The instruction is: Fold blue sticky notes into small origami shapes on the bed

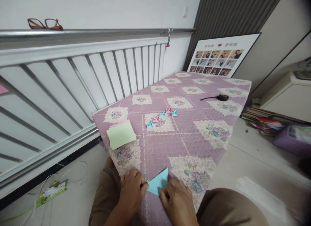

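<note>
A light-blue sheet of paper, folded into a triangle, lies on the tablecloth near the front edge. My left hand is closed at its left corner, thumb and forefinger pinching the tip. On the right side, my right hand holds the paper with the thumb on its lower edge and curled fingers along the right edge. Farther up the table stand several small folded paper figures, among them a pink one and a blue one. A stack of square coloured paper, pale green on top, rests at the left.
The purple floral tablecloth covers the table. A black object with a thin tail lies toward the far right. Along the left runs a white radiator, with glasses on the pipe above. A power strip sits on the floor.
</note>
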`<state>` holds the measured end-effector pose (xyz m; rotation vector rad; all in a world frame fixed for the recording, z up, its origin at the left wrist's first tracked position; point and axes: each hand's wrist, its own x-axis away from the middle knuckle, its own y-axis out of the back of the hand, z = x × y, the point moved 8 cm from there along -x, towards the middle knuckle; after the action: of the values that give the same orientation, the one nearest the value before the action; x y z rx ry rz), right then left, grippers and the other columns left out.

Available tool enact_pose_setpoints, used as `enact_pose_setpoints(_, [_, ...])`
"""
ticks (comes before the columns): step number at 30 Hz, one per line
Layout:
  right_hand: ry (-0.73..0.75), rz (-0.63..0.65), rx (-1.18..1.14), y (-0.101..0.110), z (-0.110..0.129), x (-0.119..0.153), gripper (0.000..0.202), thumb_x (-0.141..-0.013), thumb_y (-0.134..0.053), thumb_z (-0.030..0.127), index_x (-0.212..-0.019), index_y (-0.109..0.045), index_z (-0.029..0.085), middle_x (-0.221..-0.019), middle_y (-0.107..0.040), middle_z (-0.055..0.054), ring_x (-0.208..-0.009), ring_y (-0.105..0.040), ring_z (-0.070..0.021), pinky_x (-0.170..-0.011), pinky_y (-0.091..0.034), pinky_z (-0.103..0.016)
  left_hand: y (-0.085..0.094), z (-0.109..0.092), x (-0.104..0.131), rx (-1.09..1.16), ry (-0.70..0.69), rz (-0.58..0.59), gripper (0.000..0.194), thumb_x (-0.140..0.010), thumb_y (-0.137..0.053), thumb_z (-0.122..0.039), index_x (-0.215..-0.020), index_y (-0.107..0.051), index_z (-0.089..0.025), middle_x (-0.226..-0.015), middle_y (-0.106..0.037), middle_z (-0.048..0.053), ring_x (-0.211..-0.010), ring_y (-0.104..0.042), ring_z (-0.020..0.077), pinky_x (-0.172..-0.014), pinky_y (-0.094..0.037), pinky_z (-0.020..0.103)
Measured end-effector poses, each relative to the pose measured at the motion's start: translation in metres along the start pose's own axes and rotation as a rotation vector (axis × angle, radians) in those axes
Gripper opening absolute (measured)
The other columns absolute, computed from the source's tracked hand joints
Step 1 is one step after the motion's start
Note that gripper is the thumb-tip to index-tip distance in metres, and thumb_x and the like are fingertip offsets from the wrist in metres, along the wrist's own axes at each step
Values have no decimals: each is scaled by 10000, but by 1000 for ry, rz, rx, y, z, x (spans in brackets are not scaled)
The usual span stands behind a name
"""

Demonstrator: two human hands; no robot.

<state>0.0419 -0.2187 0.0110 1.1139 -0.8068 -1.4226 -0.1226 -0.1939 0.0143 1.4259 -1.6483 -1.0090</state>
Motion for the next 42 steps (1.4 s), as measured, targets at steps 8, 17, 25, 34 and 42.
enact_pose_setpoints(8, [-9,37,-5,10,4,0,181,-759,-677,265,-602,-594,230,-786,-631,-19,-787,-546,-210,-674,-318,-315,-6,-30,14,-198,-484,-84,171,-924,-511,-259,-1072,-593,-288,-1161,-595,3,-1027,-480,203,-869,-294,361])
enact_pose_setpoints(17, [119,-95,-169,14,-1,9,102,-814,-605,228,-722,-560,237,-739,-587,6,-743,-563,-184,-669,-368,-299,-14,-51,23,-370,-863,-71,263,-986,-389,-316,-1207,-525,-273,-1262,-566,-14,-1056,-467,164,-890,-307,346])
enact_pose_setpoints(25, [382,-109,-147,18,7,34,230,-863,-549,185,-1068,-610,272,-961,-653,-13,-884,-586,-175,-809,-436,-310,-8,-54,29,-373,-897,-66,269,-970,-414,-356,-1212,-521,-309,-1293,-532,-11,-1061,-448,189,-922,-289,378])
enact_pose_setpoints(34, [522,-192,-12,33,10,46,247,-855,-546,204,-1079,-625,274,-1014,-694,-11,-937,-612,-182,-854,-427,-322,-3,-56,32,-388,-939,-49,292,-957,-443,-376,-1247,-484,-370,-1329,-489,-10,-1064,-445,196,-914,-313,397])
enact_pose_setpoints(42, [508,-215,-4,42,9,46,224,-832,-570,207,-1035,-631,279,-978,-709,14,-916,-637,-167,-838,-433,-299,-7,-53,31,-386,-926,-36,300,-960,-437,-351,-1255,-479,-387,-1320,-494,4,-1060,-432,195,-919,-317,389])
